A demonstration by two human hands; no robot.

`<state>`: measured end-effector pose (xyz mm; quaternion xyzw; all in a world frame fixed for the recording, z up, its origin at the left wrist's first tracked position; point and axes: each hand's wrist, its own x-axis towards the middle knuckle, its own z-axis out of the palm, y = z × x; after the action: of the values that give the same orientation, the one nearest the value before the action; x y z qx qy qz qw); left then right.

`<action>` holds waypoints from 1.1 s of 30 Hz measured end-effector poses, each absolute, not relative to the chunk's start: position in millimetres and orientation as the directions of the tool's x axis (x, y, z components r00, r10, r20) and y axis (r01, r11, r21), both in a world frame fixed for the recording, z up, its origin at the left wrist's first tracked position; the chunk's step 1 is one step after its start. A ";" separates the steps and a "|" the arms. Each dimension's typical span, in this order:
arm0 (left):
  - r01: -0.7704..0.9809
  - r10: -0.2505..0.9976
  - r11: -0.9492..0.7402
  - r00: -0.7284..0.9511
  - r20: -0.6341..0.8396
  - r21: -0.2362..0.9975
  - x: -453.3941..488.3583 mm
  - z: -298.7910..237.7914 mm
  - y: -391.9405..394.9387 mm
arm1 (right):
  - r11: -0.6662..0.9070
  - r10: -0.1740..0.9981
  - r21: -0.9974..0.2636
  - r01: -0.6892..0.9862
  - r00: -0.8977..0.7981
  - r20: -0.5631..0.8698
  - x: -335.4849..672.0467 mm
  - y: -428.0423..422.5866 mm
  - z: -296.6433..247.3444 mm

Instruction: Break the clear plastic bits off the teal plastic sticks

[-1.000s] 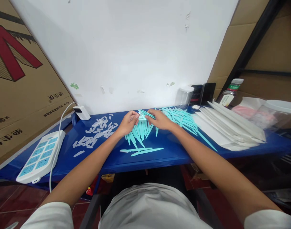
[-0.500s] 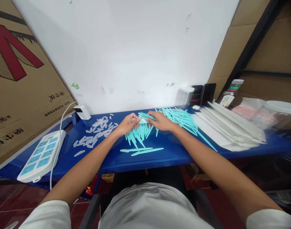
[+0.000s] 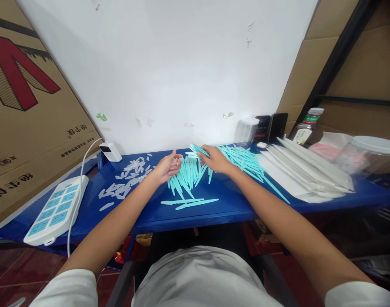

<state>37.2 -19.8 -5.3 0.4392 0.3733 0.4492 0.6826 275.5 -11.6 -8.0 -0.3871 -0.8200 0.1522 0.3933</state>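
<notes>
On the blue table (image 3: 233, 204), my right hand (image 3: 215, 159) pinches a teal plastic stick (image 3: 196, 149) near its tip, raised just above a loose heap of teal sticks (image 3: 186, 177). My left hand (image 3: 167, 167) hovers at the heap's left edge. Its fingers are curled inward around something too small to make out. A larger pile of teal sticks (image 3: 244, 158) spreads to the right of my right hand. Two single teal sticks (image 3: 190, 201) lie nearer to me. Small white plastic pieces (image 3: 127, 179) are scattered left of my left hand.
A stack of long white sleeves (image 3: 305, 170) fills the table's right side. Behind it stand a clear jar (image 3: 247, 130), two dark phones (image 3: 273, 125), a bottle (image 3: 305, 128) and a lidded clear container (image 3: 369, 153). A white power strip (image 3: 56, 209) and charger (image 3: 109, 151) lie left, beside cardboard boxes (image 3: 28, 106).
My hands were together on one teal stick. Now the left hand has drawn away to the left with fingers curled, and the right hand has lifted the stick slightly.
</notes>
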 end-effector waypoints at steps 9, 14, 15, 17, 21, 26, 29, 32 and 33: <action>-0.587 0.920 0.367 0.345 -0.188 0.722 28.4 -0.3 -16.3 | 0.636 0.768 -0.530 0.561 -0.388 0.510 275.9 -11.9 -9.1; -0.504 0.935 0.324 0.297 -0.191 0.801 36.4 -0.6 -20.5 | 0.653 0.757 -0.566 0.504 -0.408 0.510 273.9 -16.4 -5.9; -0.491 0.930 0.331 0.315 -0.190 0.805 36.7 -1.1 -20.6 | 0.657 0.754 -0.576 0.487 -0.416 0.508 272.9 -17.3 -6.0; -0.476 0.916 0.354 0.352 -0.194 0.805 36.4 -2.7 -20.0 | 0.658 0.753 -0.582 0.478 -0.421 0.506 271.2 -18.0 -7.1; -0.476 0.913 0.356 0.361 -0.190 0.804 34.6 -5.3 -18.5 | 0.654 0.756 -0.562 0.506 -0.410 0.510 270.7 -16.7 -9.2; -0.448 0.913 0.326 0.378 -0.154 0.832 37.0 -3.9 -22.1 | 0.645 0.765 -0.586 0.491 -0.414 0.494 272.7 -16.9 -6.7; -0.414 0.925 0.271 0.361 -0.116 0.869 39.7 -2.7 -24.9 | 0.646 0.763 -0.581 0.494 -0.409 0.500 273.7 -16.3 -5.9; -0.388 0.937 0.202 0.345 -0.062 0.899 41.0 -2.1 -26.0 | 0.646 0.763 -0.578 0.498 -0.400 0.508 274.9 -14.7 -6.1; -0.377 0.940 0.182 0.338 -0.048 0.908 41.1 -1.9 -26.0 | 0.646 0.763 -0.577 0.499 -0.397 0.511 275.3 -14.3 -6.1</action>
<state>41.1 -26.0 -1.9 0.4300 0.3270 0.4734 0.6958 275.3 -14.3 -6.1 -0.3854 -0.8185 0.1684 0.3913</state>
